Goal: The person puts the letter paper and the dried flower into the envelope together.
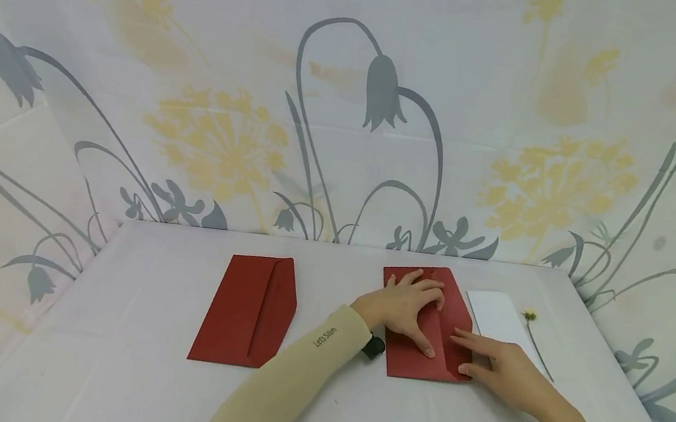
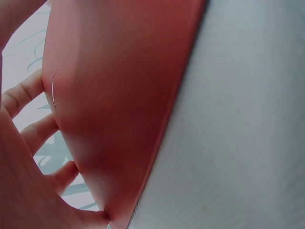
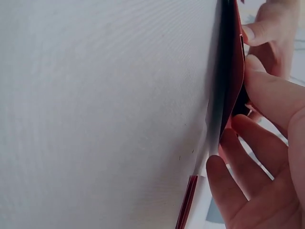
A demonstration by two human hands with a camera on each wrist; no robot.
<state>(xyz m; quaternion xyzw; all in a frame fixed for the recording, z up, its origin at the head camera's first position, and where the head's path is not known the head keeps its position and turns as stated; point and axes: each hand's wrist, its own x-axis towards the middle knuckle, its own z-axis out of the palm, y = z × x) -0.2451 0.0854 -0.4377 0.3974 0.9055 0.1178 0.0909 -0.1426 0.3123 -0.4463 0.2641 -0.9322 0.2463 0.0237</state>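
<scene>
A red envelope lies on the white cloth, its pointed flap on the right side. My left hand rests on the envelope's body with fingers spread; in the left wrist view its fingertips touch the red paper. At the flap's right edge, my right hand touches the paper with extended thumb and fingers. The right wrist view has the right thumb against the red flap, and the flap's edge stands slightly off the cloth. Part of the envelope is hidden under the left hand.
Another red envelope lies to the left, its flap also on the right. A white card and a small yellow flower on a long stem lie behind the right hand. A floral-printed cloth hangs at the back.
</scene>
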